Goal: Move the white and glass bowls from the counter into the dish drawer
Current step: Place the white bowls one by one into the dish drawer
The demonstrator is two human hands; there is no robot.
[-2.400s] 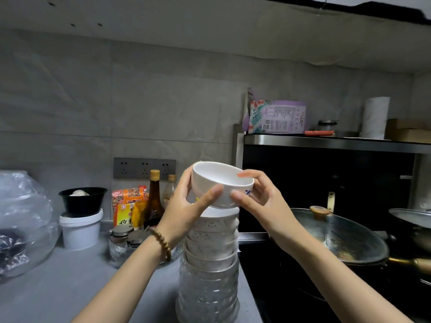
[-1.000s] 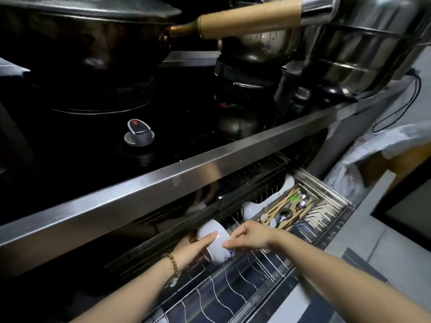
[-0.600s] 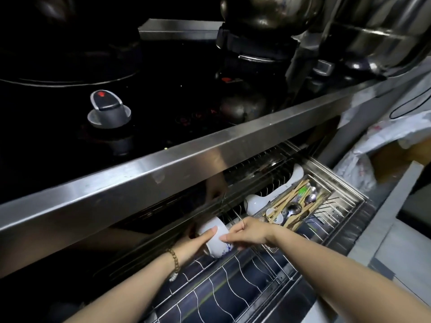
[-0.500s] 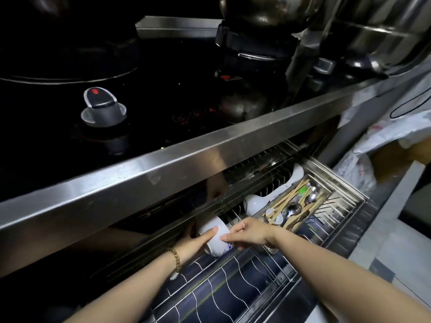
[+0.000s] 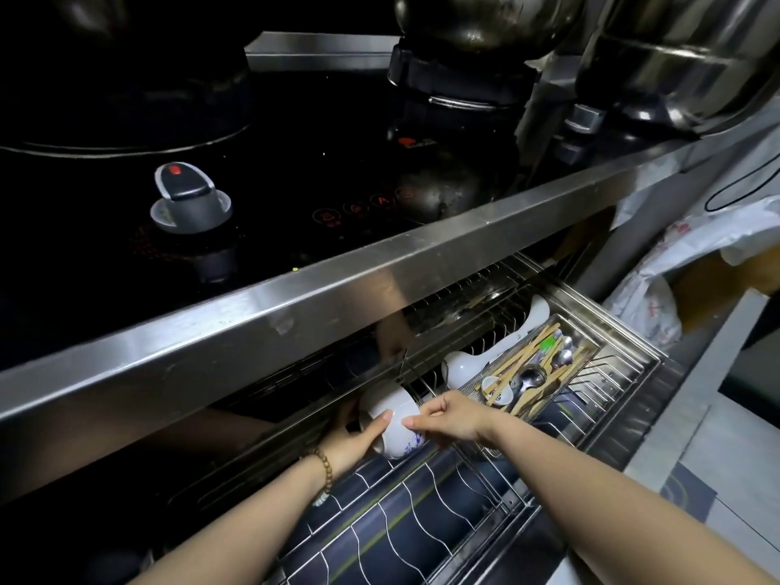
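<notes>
A white bowl with a blue pattern (image 5: 394, 424) lies tipped on its side in the wire rack of the open dish drawer (image 5: 426, 521), under the steel counter edge. My left hand (image 5: 354, 443), with a bead bracelet at the wrist, cups the bowl from the left, thumb on its wall. My right hand (image 5: 449, 422) touches the bowl's right side with its fingertips. The stack of bowls on the counter is out of view.
A cutlery tray (image 5: 544, 369) with chopsticks and spoons sits at the drawer's right, with a white ladle (image 5: 462, 365) behind it. Above is the steel counter edge (image 5: 337, 297), a black hob with a knob (image 5: 190, 200) and pots. White plastic bags (image 5: 675, 263) lie at the right.
The bowl came off the counter stack and went down into the drawer rack. Over the last half second both hands and the bowl have hardly moved.
</notes>
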